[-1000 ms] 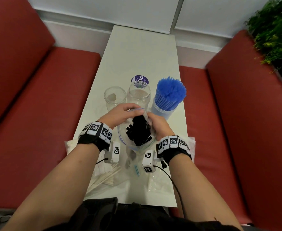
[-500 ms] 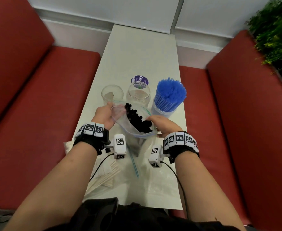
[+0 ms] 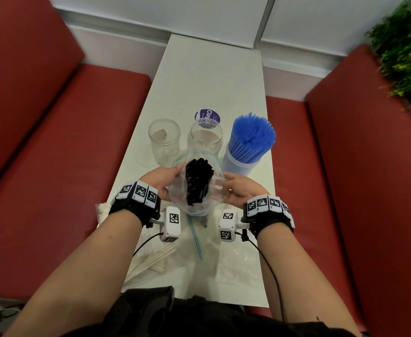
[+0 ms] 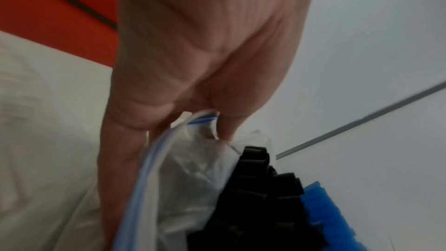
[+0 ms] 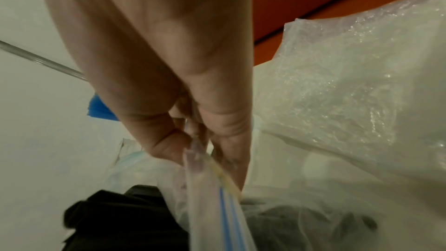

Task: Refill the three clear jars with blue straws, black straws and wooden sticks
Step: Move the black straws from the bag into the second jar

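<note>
Both hands hold a clear zip bag [image 3: 214, 190] of black straws [image 3: 198, 180] above the table, its mouth spread wide. My left hand [image 3: 162, 178] pinches the bag's left rim [image 4: 202, 121]; my right hand [image 3: 239, 188] pinches the right rim [image 5: 195, 146]. Black straws [image 4: 260, 198] show inside the bag in both wrist views. Behind the bag stand two clear jars: the left jar [image 3: 164, 139] with a small scrap inside, the middle jar [image 3: 206, 136] holding nothing. The right jar [image 3: 240, 159] is packed with blue straws [image 3: 251, 135].
Wooden sticks [image 3: 151, 261] in a wrapper lie at the near left of the white table [image 3: 211, 76]. A flat clear zip bag [image 3: 236, 261] lies at the near right. A purple round lid [image 3: 208, 115] sits behind the middle jar. Red benches flank the table.
The hands moved apart and pulled the bag's mouth wide open. The bag has tipped so the black straws point toward the jars.
</note>
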Motion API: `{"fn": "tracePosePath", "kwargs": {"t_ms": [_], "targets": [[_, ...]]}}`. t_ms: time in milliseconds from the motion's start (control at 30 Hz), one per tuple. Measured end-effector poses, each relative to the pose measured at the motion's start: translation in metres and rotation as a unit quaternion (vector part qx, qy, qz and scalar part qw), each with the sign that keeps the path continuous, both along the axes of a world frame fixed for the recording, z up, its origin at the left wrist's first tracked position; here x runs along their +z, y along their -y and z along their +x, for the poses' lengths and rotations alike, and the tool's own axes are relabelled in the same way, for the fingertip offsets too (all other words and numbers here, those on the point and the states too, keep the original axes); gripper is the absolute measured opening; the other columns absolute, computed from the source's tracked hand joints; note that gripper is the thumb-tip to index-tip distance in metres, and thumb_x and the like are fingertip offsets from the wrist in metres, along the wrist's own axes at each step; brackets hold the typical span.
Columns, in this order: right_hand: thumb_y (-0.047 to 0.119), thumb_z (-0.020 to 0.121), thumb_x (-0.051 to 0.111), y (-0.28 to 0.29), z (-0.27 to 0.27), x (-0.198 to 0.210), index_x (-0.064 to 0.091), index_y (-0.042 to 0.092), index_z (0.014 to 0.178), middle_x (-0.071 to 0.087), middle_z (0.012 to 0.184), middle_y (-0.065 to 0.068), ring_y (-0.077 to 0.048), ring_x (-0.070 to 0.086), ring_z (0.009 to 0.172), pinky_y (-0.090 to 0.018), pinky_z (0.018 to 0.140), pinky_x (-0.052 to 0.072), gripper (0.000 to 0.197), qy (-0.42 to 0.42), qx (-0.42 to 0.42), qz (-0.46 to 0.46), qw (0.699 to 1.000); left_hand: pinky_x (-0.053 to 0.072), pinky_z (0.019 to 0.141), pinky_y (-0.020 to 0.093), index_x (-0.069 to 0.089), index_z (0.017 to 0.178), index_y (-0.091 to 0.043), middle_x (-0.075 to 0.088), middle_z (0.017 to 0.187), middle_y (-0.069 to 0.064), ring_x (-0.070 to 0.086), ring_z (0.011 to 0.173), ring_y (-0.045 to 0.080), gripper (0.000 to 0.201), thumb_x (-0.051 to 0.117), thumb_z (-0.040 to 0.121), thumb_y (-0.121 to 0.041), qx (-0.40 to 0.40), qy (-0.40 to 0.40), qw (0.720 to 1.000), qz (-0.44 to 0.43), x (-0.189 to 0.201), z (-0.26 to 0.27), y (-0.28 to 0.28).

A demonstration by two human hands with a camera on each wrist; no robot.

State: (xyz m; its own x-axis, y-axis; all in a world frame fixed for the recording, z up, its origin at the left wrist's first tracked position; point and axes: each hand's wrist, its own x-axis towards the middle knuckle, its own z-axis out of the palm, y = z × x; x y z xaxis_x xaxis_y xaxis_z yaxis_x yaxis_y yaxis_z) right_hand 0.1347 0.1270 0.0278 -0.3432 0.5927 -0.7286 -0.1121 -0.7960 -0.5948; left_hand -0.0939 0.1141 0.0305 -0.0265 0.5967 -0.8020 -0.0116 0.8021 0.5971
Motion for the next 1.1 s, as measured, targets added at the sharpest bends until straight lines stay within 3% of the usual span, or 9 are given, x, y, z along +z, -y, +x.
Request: {"fn": "tracePosePath", "kwargs": {"t_ms": [133,233,367,500,633,767,867,967,1100], "targets": [[-0.017,0.098,0.032,0.002,-0.003,-0.012,0.065,0.017,0.115,0.062,0.106,-0.012,-0.032,0.063,0.095,-0.053,0.083,0.054,0.051,0.028,-0.062,-0.056,0.996,0.056,0.084,0.053,0.048,0.135,0.0,0.057,0.128,0.018,0.06,0.119,0.038,0.039,0.046,0.107,-0.027,0.121,0.057,0.991,0.006,-0.004,0.003,0.007],[-0.013,0.102,0.029,0.007,-0.008,-0.022,0.064,0.016,0.108,0.065,0.097,-0.014,-0.029,0.063,0.085,-0.047,0.076,0.054,0.046,0.015,-0.112,-0.071,0.991,0.059,0.048,0.038,0.055,0.106,-0.011,0.058,0.095,0.015,0.067,0.075,0.029,0.024,0.036,0.102,0.003,0.089,0.059,0.994,0.039,-0.009,0.002,0.013],[0.007,0.107,0.043,0.008,-0.021,-0.036,0.063,0.01,0.123,0.074,0.101,-0.013,-0.026,0.072,0.086,-0.045,0.086,0.06,0.025,0.031,-0.123,0.006,0.992,0.061,0.059,0.037,0.049,0.126,-0.04,0.066,0.106,0.01,0.07,0.085,0.026,0.056,0.042,0.092,0.004,-0.068,-0.057,0.987,0.133,-0.009,0.001,0.018],[0.045,0.104,0.05,0.004,-0.023,-0.042,0.061,0.014,0.135,0.068,0.128,-0.012,-0.031,0.064,0.12,-0.049,0.11,0.046,0.045,0.095,-0.019,0.07,0.993,0.062,0.069,0.04,0.069,0.116,-0.023,0.073,0.101,0.007,0.071,0.079,0.02,0.03,0.05,0.095,-0.012,-0.099,-0.034,0.985,0.135,-0.005,0.006,0.016],[0.064,0.095,0.052,-0.001,-0.018,-0.048,0.073,0.018,0.111,0.071,0.121,-0.01,-0.031,0.066,0.114,-0.049,0.108,0.047,0.053,0.213,0.035,0.087,0.973,0.062,0.068,0.041,0.072,0.11,-0.008,0.074,0.1,0.011,0.074,0.074,0.022,0.025,0.066,0.091,-0.024,-0.079,0.01,0.99,0.117,-0.006,0.002,0.014],[0.057,0.096,0.055,0.003,-0.021,-0.053,0.073,0.016,0.085,0.073,0.11,-0.013,-0.032,0.069,0.106,-0.047,0.103,0.051,0.045,0.247,0.001,0.086,0.965,0.057,0.082,0.047,0.061,0.117,0.009,0.061,0.099,0.02,0.063,0.081,0.031,0.042,0.05,0.105,-0.029,-0.047,-0.05,0.99,0.12,-0.016,0.002,0.011],[0.035,0.101,0.055,0.011,-0.021,-0.063,0.065,0.01,0.112,0.07,0.115,-0.019,-0.036,0.067,0.108,-0.049,0.102,0.051,0.029,0.25,-0.018,0.154,0.956,0.057,0.069,0.038,0.061,0.111,0.01,0.056,0.1,0.02,0.059,0.072,0.029,0.03,0.05,0.105,-0.017,0.023,-0.052,0.992,0.11,-0.03,-0.002,0.012],[0.02,0.102,0.052,0.024,-0.017,-0.067,0.053,0.017,0.13,0.065,0.087,-0.015,-0.025,0.06,0.073,-0.037,0.073,0.052,0.028,0.236,-0.037,0.205,0.949,0.057,0.045,0.028,0.058,0.11,-0.003,0.06,0.095,0.019,0.06,0.07,0.024,0.021,0.043,0.1,0.009,0.095,-0.015,0.991,0.097,-0.037,-0.002,0.017],[0.044,0.102,0.051,0.036,-0.006,-0.062,0.049,0.026,0.134,0.068,0.098,-0.012,-0.025,0.068,0.086,-0.039,0.08,0.057,0.036,0.242,0.018,0.216,0.946,0.052,0.037,0.025,0.058,0.103,-0.008,0.06,0.088,0.017,0.059,0.065,0.025,0.04,0.031,0.094,0.02,0.149,-0.017,0.985,0.081,-0.042,-0.002,0.02]]}}
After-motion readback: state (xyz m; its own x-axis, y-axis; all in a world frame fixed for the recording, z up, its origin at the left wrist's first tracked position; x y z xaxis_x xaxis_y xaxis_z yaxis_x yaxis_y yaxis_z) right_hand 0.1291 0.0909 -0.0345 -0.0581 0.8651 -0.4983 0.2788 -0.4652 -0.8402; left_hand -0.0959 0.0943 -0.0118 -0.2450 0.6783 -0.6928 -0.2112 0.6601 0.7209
